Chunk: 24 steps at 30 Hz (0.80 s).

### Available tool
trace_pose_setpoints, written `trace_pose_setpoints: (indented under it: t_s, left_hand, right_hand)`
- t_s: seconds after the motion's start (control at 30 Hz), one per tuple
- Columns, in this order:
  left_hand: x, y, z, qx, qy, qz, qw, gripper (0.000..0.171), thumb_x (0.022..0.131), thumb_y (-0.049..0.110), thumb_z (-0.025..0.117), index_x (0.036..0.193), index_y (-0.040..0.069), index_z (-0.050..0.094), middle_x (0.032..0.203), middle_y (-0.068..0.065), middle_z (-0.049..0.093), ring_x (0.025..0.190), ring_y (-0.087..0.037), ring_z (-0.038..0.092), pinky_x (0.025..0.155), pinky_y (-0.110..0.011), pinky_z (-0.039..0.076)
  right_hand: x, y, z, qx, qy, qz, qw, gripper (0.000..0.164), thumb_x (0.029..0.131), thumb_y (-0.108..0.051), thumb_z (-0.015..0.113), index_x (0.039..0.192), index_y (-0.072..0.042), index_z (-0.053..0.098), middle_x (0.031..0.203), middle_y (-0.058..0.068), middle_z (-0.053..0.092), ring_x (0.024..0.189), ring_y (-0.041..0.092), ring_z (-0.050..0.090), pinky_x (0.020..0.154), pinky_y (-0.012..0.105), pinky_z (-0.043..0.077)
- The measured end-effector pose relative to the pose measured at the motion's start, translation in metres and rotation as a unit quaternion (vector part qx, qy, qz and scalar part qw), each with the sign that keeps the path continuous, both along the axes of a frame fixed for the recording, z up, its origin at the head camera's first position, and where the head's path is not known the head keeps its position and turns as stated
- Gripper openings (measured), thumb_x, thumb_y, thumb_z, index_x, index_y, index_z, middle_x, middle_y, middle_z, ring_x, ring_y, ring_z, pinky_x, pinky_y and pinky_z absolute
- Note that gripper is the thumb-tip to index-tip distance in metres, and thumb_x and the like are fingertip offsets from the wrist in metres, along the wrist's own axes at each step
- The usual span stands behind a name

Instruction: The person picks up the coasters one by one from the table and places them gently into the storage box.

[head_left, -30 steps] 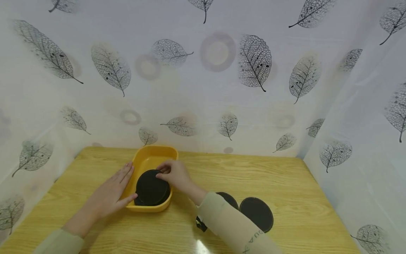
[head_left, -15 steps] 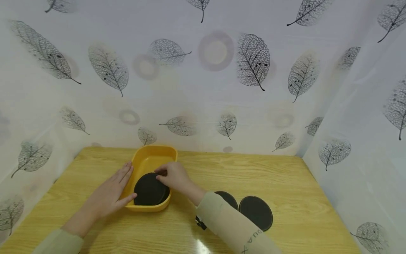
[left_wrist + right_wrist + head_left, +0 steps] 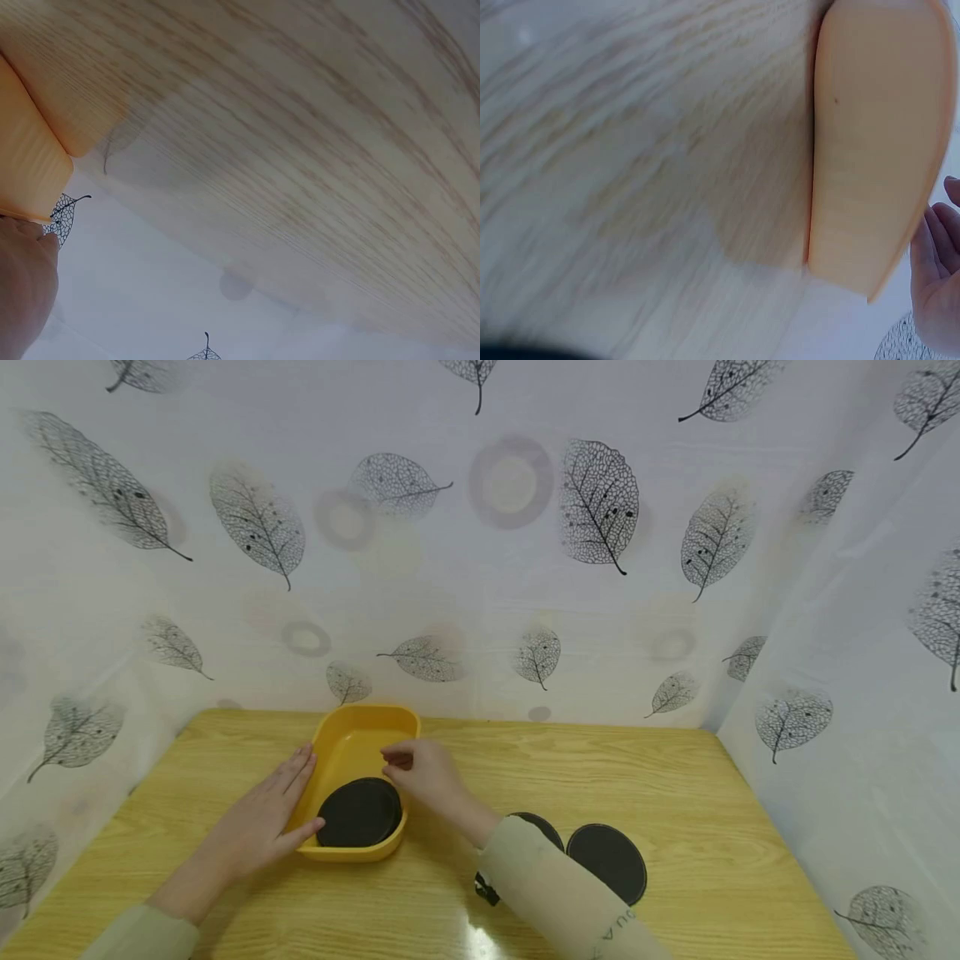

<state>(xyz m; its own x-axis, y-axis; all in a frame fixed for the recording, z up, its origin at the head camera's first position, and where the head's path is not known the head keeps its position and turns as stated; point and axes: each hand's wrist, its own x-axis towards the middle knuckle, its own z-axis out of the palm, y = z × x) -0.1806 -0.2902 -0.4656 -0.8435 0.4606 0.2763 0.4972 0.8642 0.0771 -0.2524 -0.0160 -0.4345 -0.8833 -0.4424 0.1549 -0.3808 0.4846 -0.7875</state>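
A yellow rectangular tray (image 3: 351, 855) sits on the table, with black round coasters (image 3: 358, 812) lying in its near end, one on top of another. Along the tray's left side rests my left hand (image 3: 262, 814), fingers straight against the wall and thumb reaching over the rim by the coasters. My right hand (image 3: 431, 777) is over the tray's right rim, just beyond the coasters, with loosely bent fingers and nothing between them. The right wrist view shows the tray's outer wall (image 3: 877, 142) beside that hand.
Two more black coasters (image 3: 607, 863) lie on the wood-grain table (image 3: 697, 827) to the right, one partly hidden by the right sleeve (image 3: 555, 885). A pale curtain (image 3: 480, 585) with leaf prints stands behind the table and along its sides.
My right hand has let go of the top coaster and drawn slightly up and right. The coaster's raised far edge has dropped lower in the tray. My left hand has stayed put.
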Motion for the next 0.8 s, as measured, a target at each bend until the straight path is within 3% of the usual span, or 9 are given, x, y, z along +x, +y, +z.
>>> trace_pose_setpoints:
  t_s: [0.13,0.37,0.57,0.8]
  left_hand:
    - [0.003,0.002,0.002,0.001,-0.006,0.002,1.0,0.09,0.103,0.048,0.064,0.162,-0.01,0.03,0.17,-0.031,0.031,0.158,-0.044,0.034,0.122,-0.007,-0.016]
    - [0.006,0.002,0.001,0.001,-0.003,0.001,1.0,0.09,0.103,0.048,0.063,0.162,-0.011,0.031,0.17,-0.032,0.031,0.16,-0.042,0.031,0.123,-0.007,-0.016]
    - [0.008,0.004,0.001,0.001,-0.002,0.002,1.0,0.09,0.103,0.048,0.064,0.161,-0.011,0.032,0.169,-0.032,0.032,0.158,-0.044,0.034,0.122,-0.007,-0.017]
    - [0.012,0.006,0.002,0.003,0.003,0.003,1.0,0.09,0.102,0.047,0.066,0.161,-0.012,0.032,0.168,-0.033,0.033,0.156,-0.046,0.036,0.122,-0.007,-0.016]
  right_hand:
    - [0.001,0.018,0.003,-0.041,-0.014,-0.002,0.999,0.025,0.098,-0.006,0.074,0.123,0.001,0.077,0.117,0.014,0.081,0.103,0.029,0.077,0.085,0.023,0.062]
    - [0.001,0.056,0.009,-0.066,0.0,0.014,0.998,0.024,0.098,-0.005,0.075,0.119,0.005,0.077,0.112,0.02,0.081,0.1,0.033,0.078,0.082,0.02,0.062]
    - [0.012,0.094,0.015,-0.045,-0.001,0.016,0.999,0.025,0.098,-0.009,0.076,0.12,0.002,0.077,0.112,0.018,0.081,0.1,0.031,0.078,0.08,0.016,0.061]
    - [0.022,0.137,0.008,-0.023,0.015,0.046,0.999,0.025,0.096,-0.006,0.077,0.119,0.004,0.076,0.111,0.019,0.079,0.097,0.027,0.077,0.082,0.02,0.063]
